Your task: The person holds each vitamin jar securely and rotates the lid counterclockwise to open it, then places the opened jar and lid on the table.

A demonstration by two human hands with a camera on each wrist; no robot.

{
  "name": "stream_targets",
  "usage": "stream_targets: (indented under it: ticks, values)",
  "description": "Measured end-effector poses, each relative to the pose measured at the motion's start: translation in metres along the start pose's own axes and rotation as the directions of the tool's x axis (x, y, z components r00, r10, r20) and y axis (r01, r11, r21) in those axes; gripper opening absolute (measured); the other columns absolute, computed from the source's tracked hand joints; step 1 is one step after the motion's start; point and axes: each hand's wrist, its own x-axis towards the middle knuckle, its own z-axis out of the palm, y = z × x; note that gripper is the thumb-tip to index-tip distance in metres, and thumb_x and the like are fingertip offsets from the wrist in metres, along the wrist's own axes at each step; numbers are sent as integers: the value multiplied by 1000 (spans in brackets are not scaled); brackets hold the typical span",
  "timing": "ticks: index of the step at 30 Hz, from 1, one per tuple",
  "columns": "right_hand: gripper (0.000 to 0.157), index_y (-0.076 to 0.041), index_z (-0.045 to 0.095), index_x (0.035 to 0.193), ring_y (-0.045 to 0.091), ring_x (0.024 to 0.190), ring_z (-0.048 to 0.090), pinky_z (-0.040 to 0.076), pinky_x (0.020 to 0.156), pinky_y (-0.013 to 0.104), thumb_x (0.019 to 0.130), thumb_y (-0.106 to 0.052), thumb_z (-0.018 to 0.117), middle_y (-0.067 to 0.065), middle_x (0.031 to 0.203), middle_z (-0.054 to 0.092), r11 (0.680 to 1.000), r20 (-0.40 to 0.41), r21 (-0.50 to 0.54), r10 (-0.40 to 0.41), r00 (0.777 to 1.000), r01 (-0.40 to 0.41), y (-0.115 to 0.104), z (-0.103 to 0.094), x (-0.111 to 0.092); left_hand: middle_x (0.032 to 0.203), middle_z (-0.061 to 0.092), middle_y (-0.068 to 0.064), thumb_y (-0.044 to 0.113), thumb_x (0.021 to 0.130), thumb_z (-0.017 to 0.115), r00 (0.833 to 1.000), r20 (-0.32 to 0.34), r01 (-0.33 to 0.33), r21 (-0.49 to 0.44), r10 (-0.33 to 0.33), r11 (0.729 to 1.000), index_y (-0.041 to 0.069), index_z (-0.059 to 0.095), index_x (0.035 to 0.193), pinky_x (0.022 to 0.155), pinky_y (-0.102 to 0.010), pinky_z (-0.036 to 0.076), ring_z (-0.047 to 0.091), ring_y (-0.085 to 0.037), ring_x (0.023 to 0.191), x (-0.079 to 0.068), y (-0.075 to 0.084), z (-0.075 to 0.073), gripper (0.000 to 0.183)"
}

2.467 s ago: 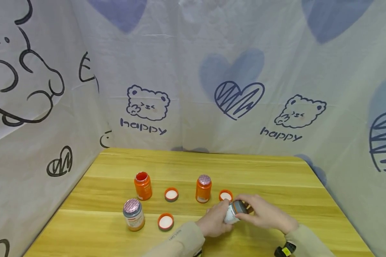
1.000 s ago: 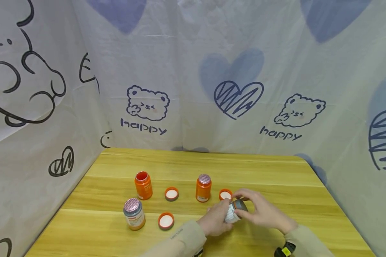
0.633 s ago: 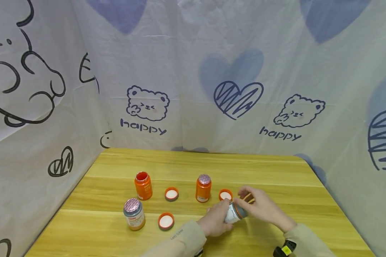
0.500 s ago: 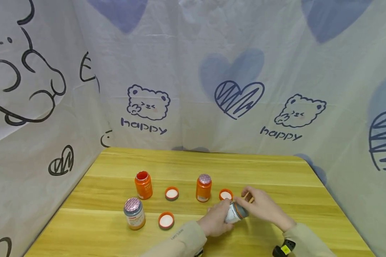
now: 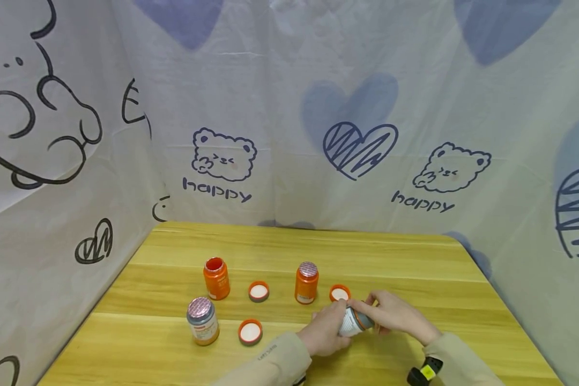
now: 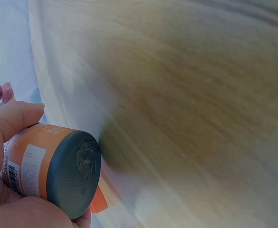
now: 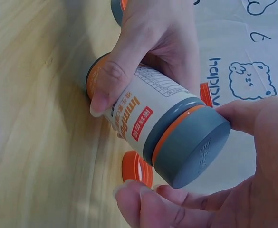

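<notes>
My left hand (image 5: 324,329) grips a white-and-orange supplement bottle (image 7: 129,107) by its body. The bottle is tilted, its grey cap (image 7: 193,147) pointing right and its dark base (image 6: 74,173) showing in the left wrist view. At the cap is my right hand (image 5: 393,313), thumb on one side and curled fingers on the other. Near the hands an orange-rimmed lid (image 5: 340,293) lies white side up. Left of it stands an orange bottle (image 5: 306,287) with foil across its mouth.
An uncapped orange bottle (image 5: 216,280) stands farther left. In front of it is a foil-topped white-and-orange bottle (image 5: 204,327). Two upturned lids, a back lid (image 5: 258,291) and a front lid (image 5: 250,332), lie on the wooden table (image 5: 164,300). A printed cloth (image 5: 289,107) hangs behind.
My right hand has shifted its fingers around the cap, lifting partly away and then closing in lower. The left hand keeps holding the bottle, which is tipped slightly more to the right.
</notes>
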Motion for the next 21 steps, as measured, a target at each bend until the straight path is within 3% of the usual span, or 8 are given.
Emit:
stream_targets:
  ticks: [4,12,21]
  values:
    - [50,-5,60,94,15,51,60,56,54,35,98,-55,54,8,67,65,998,63,68,-14,998,10,3,1,2,109,60,1,16,82,82,1000,2,0,7,0,1000,13,48,124,80,-27,37,55,-11,95,0,-1,1,54]
    - [46,-4,56,91,10,50,56,49,51,25,99,-50,56,5,66,62,984,111,175,-32,993,12,4,2,2,110,60,1,14,82,82,1000,12,-7,-6,7,1000,13,48,124,80,-27,37,55,-10,95,0,0,1,54]
    - [47,-2,57,98,10,53,57,49,54,26,100,-48,56,7,73,64,977,155,210,-70,985,37,5,1,4,110,60,1,14,82,82,1000,13,-9,-10,9,1000,13,48,125,80,-28,37,55,-12,95,0,-1,-1,54]
